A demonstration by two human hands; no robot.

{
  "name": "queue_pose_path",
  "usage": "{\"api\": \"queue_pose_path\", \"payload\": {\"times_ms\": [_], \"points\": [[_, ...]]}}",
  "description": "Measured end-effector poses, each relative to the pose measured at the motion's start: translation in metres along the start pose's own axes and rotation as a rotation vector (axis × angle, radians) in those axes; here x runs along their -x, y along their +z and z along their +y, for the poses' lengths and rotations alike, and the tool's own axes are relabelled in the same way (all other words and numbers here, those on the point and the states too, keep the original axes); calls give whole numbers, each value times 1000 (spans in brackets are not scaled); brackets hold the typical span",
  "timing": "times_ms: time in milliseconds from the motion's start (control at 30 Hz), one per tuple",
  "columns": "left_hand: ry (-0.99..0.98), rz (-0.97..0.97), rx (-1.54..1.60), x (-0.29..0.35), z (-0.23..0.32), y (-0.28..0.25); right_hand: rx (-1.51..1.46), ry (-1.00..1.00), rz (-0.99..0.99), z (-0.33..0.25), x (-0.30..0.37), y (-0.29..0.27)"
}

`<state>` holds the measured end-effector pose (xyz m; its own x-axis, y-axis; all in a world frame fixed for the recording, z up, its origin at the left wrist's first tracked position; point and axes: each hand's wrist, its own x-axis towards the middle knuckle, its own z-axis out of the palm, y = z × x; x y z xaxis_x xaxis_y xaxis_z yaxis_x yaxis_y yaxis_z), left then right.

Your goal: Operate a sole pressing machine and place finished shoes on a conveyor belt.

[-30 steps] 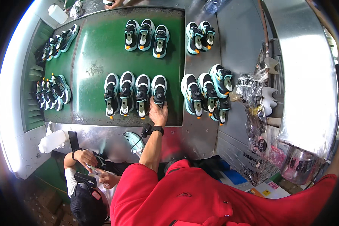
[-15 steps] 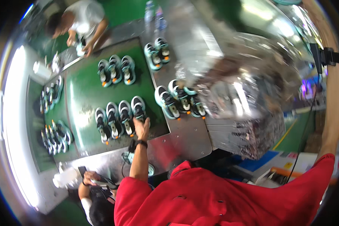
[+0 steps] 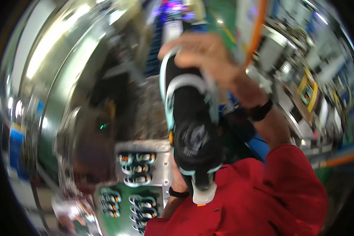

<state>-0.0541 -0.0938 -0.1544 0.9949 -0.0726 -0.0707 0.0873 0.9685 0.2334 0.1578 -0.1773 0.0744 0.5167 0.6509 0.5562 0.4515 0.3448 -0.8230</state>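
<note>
A black sneaker [image 3: 190,98] with a grey-white band and mint-green sole edges is held up close in front of me. Its toe points up, and a pale tab with an orange tip shows at the lower heel end. My left hand [image 3: 178,176], a dark band on its wrist, grips the shoe from the left and behind; the shoe hides most of its fingers. Over the toe, my right hand [image 3: 210,59] is closed on the shoe, thumb in front and fingers at the far side, blurred by motion.
Several matching sneakers [image 3: 137,169] lie on the metal table edge [image 3: 158,173], more on the green tabletop [image 3: 124,216]. Blurred shiny plastic wrapping [image 3: 94,149] fills the left middle. An orange post [image 3: 257,31] rises ahead; cluttered workbenches [image 3: 299,82] stand at right.
My view has swung right, away from the green table. My left hand has lifted a sneaker off the tabletop to close in front of me. The right hand has come in to its toe.
</note>
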Motion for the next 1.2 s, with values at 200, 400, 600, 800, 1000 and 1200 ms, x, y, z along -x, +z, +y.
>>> {"api": "queue_pose_path", "payload": {"times_ms": [200,400,600,800,1000,1200], "points": [[-264,-189,-158,-91,-85,96,277,255,337,30,164,-118],[-225,-161,-619,-185,-203,144,-211,331,703,-15,325,-200],[-207,-594,-1523,-258,-325,184,-72,304,1363,-18,427,-267],[-463,-571,-1485,-399,-468,177,282,245,1684,-65,527,-332],[-10,-440,-1859,-536,-616,116,485,206,1969,-97,566,-340],[-137,-355,-2051,-565,-673,99,782,470,2098,-113,579,-335]]}}
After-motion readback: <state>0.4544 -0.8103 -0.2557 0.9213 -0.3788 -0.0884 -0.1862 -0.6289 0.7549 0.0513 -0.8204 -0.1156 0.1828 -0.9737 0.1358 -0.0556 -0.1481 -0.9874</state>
